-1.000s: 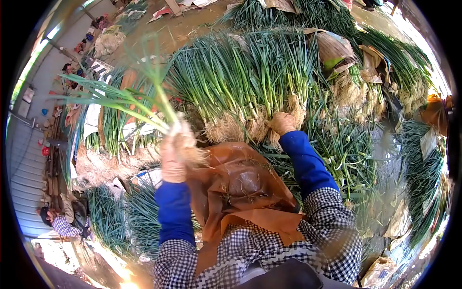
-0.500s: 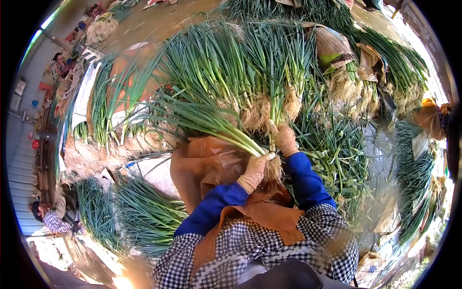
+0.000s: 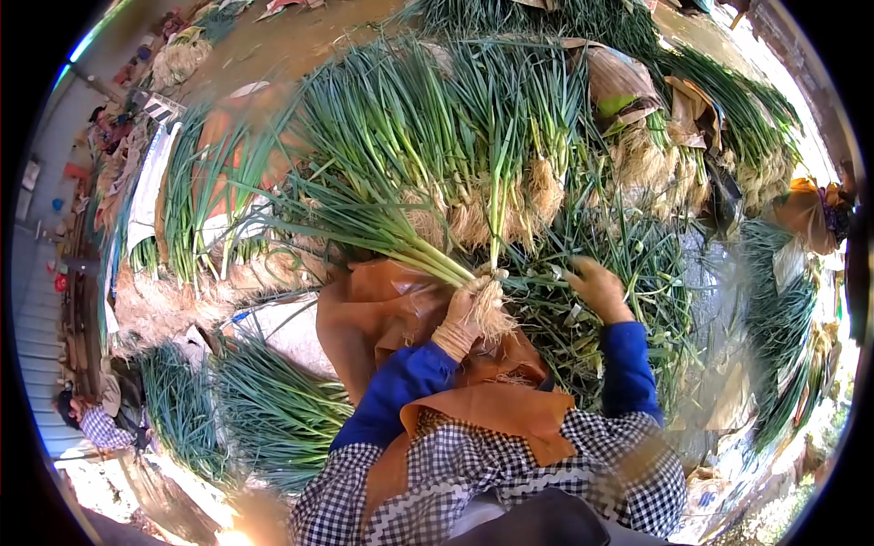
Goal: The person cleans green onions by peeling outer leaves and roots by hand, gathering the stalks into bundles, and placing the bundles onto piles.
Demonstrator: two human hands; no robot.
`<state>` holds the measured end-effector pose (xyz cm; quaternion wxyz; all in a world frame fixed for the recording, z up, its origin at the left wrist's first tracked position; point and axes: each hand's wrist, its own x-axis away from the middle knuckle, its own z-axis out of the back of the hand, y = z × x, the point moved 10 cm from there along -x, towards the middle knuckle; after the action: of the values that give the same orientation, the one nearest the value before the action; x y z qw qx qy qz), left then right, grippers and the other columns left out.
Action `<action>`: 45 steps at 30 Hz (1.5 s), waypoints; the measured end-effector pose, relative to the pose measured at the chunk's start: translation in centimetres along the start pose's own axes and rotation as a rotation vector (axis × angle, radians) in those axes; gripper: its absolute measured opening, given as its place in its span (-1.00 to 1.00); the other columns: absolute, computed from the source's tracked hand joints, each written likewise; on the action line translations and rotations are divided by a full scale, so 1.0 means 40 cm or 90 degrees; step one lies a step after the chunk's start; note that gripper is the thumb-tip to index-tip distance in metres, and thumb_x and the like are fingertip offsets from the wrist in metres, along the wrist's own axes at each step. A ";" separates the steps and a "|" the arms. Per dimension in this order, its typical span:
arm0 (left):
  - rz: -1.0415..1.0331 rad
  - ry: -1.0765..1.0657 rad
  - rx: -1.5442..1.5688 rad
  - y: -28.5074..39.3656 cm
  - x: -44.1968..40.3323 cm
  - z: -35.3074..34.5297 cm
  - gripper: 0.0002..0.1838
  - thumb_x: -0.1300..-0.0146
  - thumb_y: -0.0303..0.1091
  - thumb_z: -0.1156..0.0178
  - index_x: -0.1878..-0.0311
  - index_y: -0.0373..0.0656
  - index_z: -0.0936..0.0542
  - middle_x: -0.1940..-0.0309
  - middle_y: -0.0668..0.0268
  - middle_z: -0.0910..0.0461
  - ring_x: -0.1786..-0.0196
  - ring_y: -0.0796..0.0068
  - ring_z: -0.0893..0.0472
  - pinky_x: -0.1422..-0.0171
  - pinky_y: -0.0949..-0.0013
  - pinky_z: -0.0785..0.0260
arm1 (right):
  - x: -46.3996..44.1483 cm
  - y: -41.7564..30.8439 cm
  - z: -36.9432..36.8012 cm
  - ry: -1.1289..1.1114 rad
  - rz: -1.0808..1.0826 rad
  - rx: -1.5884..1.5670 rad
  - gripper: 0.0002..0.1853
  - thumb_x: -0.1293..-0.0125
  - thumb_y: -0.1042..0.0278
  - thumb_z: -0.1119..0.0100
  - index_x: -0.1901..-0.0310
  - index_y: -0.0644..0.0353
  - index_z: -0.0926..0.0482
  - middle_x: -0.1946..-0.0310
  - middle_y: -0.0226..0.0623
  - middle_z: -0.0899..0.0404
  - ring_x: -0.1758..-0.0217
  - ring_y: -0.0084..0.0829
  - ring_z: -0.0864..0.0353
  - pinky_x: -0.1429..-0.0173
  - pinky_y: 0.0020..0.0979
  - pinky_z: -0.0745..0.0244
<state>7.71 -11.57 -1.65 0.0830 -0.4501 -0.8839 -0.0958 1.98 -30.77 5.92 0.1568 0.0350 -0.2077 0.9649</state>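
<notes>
My left hand (image 3: 462, 314) is closed around the root ends of a bunch of green onions (image 3: 421, 253), whose leaves fan out to the upper left. One more green onion stalk (image 3: 495, 223) stands upright out of the same hand, and pale stringy roots (image 3: 490, 314) hang beside the fingers. Over a heap of loose green leaves (image 3: 628, 282) on the right is my right hand (image 3: 598, 288), smeared by motion. Near its fingertips is a small pale strip that I cannot make out. A brown apron (image 3: 364, 314) covers my lap below the left hand.
A long row of green onions (image 3: 391, 118) lies ahead, roots towards me. More bundles (image 3: 273, 400) lie at the lower left and along the right side (image 3: 774, 318). A sack (image 3: 624, 82) rests on the far right bundles. Another person (image 3: 100, 423) is at the far left.
My right hand has left the upright stalk and moved right, over the loose leaves. My left hand has shifted slightly left, still holding the bunch, with the upright stalk now in it.
</notes>
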 end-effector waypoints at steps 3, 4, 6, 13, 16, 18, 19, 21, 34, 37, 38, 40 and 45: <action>-0.001 0.031 -0.018 -0.003 0.021 -0.010 -0.73 -0.30 -0.37 0.06 -0.02 -0.22 -0.42 0.16 0.12 -0.54 0.43 0.45 -0.48 0.43 0.41 -0.41 | -0.118 -0.215 -0.015 0.121 0.179 -0.428 -0.47 -0.23 0.01 -0.11 -0.05 0.30 -0.40 0.06 -0.16 -0.48 0.07 -0.43 -0.47 0.05 -0.36 -0.44; 0.002 0.047 -0.024 -0.001 0.025 -0.012 -0.73 -0.33 -0.30 0.08 0.01 -0.22 -0.44 0.14 0.10 -0.52 0.44 0.45 -0.45 0.40 0.41 -0.40 | -0.160 -0.226 -0.090 0.050 0.117 -0.521 -0.50 -0.22 0.06 -0.13 -0.03 0.31 -0.41 0.15 -0.16 -0.49 0.15 -0.44 -0.47 0.08 -0.39 -0.44; -0.037 0.121 -0.125 0.012 0.024 0.028 -0.79 -0.24 -0.36 -0.09 0.08 -0.18 -0.47 0.26 0.21 -0.56 0.44 0.50 -0.48 0.39 0.46 -0.40 | -0.197 -0.229 -0.243 -0.192 -0.109 -0.691 -0.59 -0.21 0.11 -0.16 0.13 0.35 -0.47 0.40 -0.20 -0.51 0.34 -0.44 -0.50 0.22 -0.43 -0.46; -0.092 0.259 -0.323 0.016 0.049 0.039 -0.84 -0.12 -0.53 -0.15 0.20 -0.29 -0.51 0.38 0.23 -0.57 0.42 0.47 -0.55 0.33 0.46 -0.45 | -0.152 -0.208 -0.156 0.212 0.027 -0.386 -0.52 -0.28 -0.10 0.02 0.29 0.27 -0.56 0.60 -0.25 -0.53 0.47 -0.30 -0.53 0.32 -0.37 -0.42; -0.030 0.213 -0.301 -0.001 0.046 0.036 -0.80 -0.18 -0.45 -0.09 0.14 -0.31 -0.51 0.37 0.16 -0.59 0.46 0.46 -0.55 0.38 0.48 -0.47 | -0.205 -0.168 -0.223 -0.086 -0.166 -0.814 -0.50 -0.31 -0.16 0.12 0.14 0.15 -0.57 0.44 -0.49 -0.51 0.46 -0.67 -0.34 0.41 -0.62 -0.23; -0.025 0.216 -0.317 -0.002 0.042 0.044 -0.80 -0.18 -0.45 -0.10 0.14 -0.31 -0.51 0.37 0.16 -0.59 0.46 0.46 -0.55 0.39 0.48 -0.46 | -0.259 -0.201 -0.186 -0.063 -0.113 -0.881 -0.58 -0.30 -0.09 0.05 0.22 0.12 -0.58 0.41 -0.52 -0.50 0.42 -0.72 -0.31 0.42 -0.65 -0.19; -0.021 0.219 -0.332 0.000 0.039 0.050 -0.79 -0.17 -0.45 -0.10 0.13 -0.30 -0.51 0.36 0.15 -0.59 0.46 0.46 -0.55 0.40 0.48 -0.46 | -0.313 -0.168 -0.212 -0.015 -0.094 -0.806 -0.69 -0.29 0.04 -0.05 0.25 0.12 -0.58 0.47 -0.56 -0.50 0.49 -0.70 -0.30 0.46 -0.66 -0.19; -0.029 0.240 -0.304 0.000 0.046 0.056 -0.82 -0.18 -0.46 -0.08 0.16 -0.28 -0.51 0.40 0.19 -0.58 0.46 0.45 -0.56 0.42 0.48 -0.46 | -0.343 -0.169 -0.219 0.114 -0.087 -0.855 -0.66 -0.26 0.04 -0.09 0.37 0.19 -0.57 0.58 -0.59 -0.42 0.56 -0.63 -0.25 0.44 -0.56 -0.25; -0.011 0.166 -0.244 -0.014 0.028 0.056 -0.78 -0.20 -0.36 -0.03 0.13 -0.24 -0.50 0.37 0.26 -0.58 0.50 0.53 -0.51 0.47 0.52 -0.41 | -0.321 -0.186 -0.223 -0.082 -0.069 -0.715 -0.49 -0.21 -0.08 -0.11 0.13 0.31 -0.55 0.51 -0.47 -0.49 0.53 -0.66 -0.38 0.51 -0.61 -0.28; -0.024 0.182 -0.175 -0.007 0.039 0.049 -0.78 -0.20 -0.37 -0.03 0.12 -0.24 -0.49 0.38 0.27 -0.57 0.49 0.52 -0.50 0.45 0.50 -0.41 | -0.342 -0.193 -0.220 0.064 -0.106 -0.687 -0.45 -0.20 -0.05 -0.13 0.03 0.35 -0.51 0.35 -0.22 -0.60 0.36 -0.43 -0.51 0.22 -0.41 -0.43; -0.010 0.149 -0.152 -0.011 0.035 0.044 -0.77 -0.20 -0.38 -0.03 0.11 -0.25 -0.49 0.38 0.26 -0.57 0.47 0.52 -0.50 0.43 0.51 -0.41 | -0.317 -0.200 -0.160 0.189 -0.072 -0.519 -0.54 -0.22 0.00 -0.09 0.13 0.31 -0.55 0.37 -0.08 -0.60 0.37 -0.30 -0.54 0.20 -0.34 -0.43; -0.041 0.146 -0.133 -0.006 0.025 0.052 -0.77 -0.20 -0.39 -0.03 0.11 -0.25 -0.48 0.38 0.26 -0.57 0.46 0.52 -0.50 0.42 0.51 -0.41 | -0.255 -0.234 -0.100 0.260 -0.070 -0.240 -0.65 -0.26 0.09 -0.01 0.34 0.26 -0.56 0.47 0.00 -0.54 0.47 -0.16 -0.52 0.30 -0.27 -0.40; -0.078 0.138 -0.071 0.002 0.021 0.056 -0.80 -0.21 -0.39 -0.03 0.18 -0.29 -0.52 0.35 0.23 -0.58 0.31 0.45 -0.56 0.20 0.46 -0.45 | -0.021 -0.235 -0.106 0.007 -0.058 -0.508 -0.71 -0.27 0.19 -0.01 0.46 0.25 -0.51 0.65 -0.21 -0.46 0.63 -0.30 -0.40 0.47 -0.34 -0.32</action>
<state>7.16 -10.33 -3.62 0.1469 -0.3864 -0.8888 -0.1978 5.76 -21.14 5.61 0.2016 -0.0247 -0.5638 0.8006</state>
